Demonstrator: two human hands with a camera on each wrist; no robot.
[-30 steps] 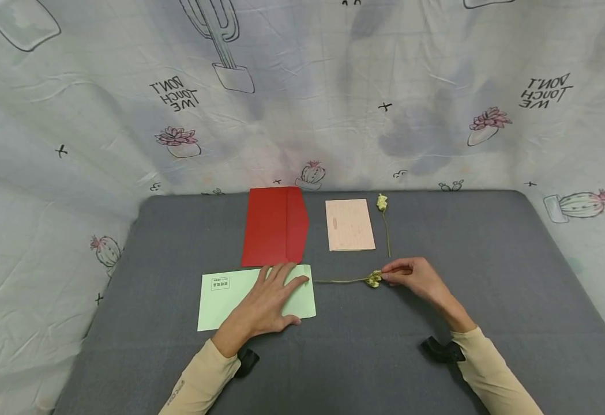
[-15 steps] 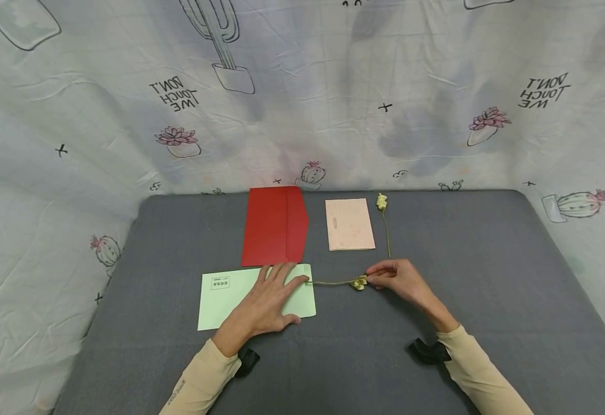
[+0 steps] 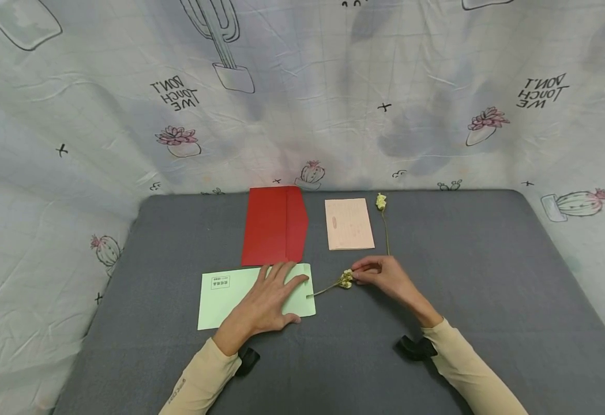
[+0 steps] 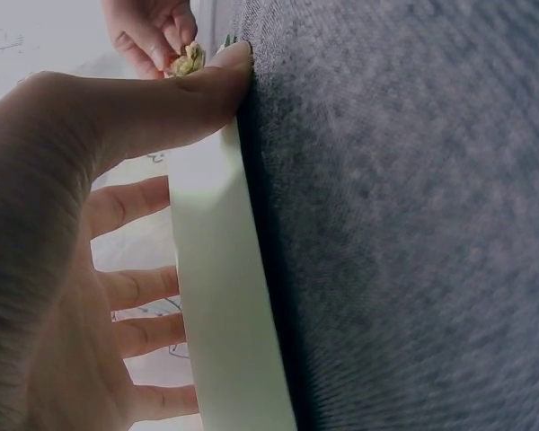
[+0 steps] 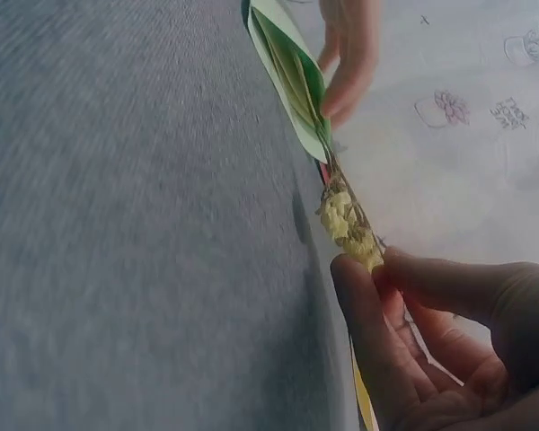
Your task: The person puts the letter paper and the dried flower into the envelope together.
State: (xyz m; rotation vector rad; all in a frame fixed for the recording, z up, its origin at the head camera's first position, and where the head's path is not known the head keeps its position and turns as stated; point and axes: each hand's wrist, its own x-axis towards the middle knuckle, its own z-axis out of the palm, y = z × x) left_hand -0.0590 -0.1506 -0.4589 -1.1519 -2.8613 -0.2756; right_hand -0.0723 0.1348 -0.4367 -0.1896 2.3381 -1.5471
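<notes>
Gray table (image 3: 333, 363), cactus-print sheet (image 3: 302, 104) behind; dried flower (image 3: 345, 279) held stem-first at the green envelope's (image 3: 216, 305) open right end.
My left hand (image 3: 266, 302) rests on the envelope, fingers spread; my right hand (image 3: 385, 279) pinches the flower by its head, stem slanting to the opening, depth inside unclear. Red envelope (image 3: 271, 227) just behind; beige card (image 3: 350, 225) and second flower (image 3: 381, 202) lie farther right.
</notes>
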